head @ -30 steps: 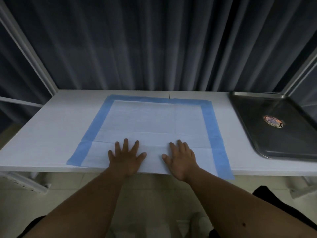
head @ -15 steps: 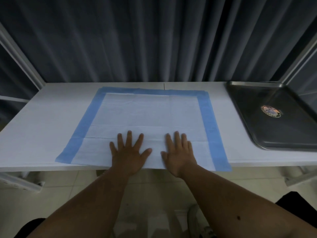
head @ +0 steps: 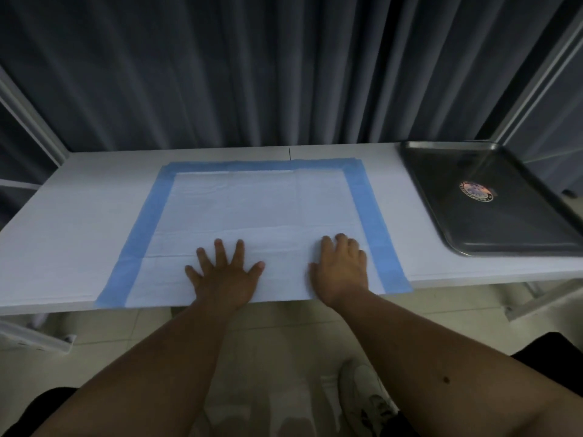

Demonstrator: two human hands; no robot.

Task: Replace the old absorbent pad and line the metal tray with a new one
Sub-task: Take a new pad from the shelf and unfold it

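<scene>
The left hand [head: 224, 275] lies flat on the near part of a white absorbent pad with a blue border [head: 252, 216], palm down, fingers straight and spread wide, holding nothing. The right hand [head: 342, 269] rests palm down on the same pad, just beside the pad's right blue border, its fingers bent a little at the knuckles and close together; it grips nothing that can be seen. Both bare forearms reach in from the bottom of the view.

The pad is spread open across the middle of a white worktop [head: 79, 216]. Its near edge reaches the front edge of the worktop, and fold creases cross its white centre.

At the right end of the worktop, well apart from the pad, sits a dark rectangular metal tray with rounded corners [head: 441, 190]. The tray is bare apart from a round sticker [head: 476, 191] on its floor.

Behind the worktop hang dark grey pleated curtains [head: 252, 70]. Below its front edge is a pale tiled floor [head: 277, 335], and a white shoe [head: 362, 398] shows near the right forearm.
</scene>
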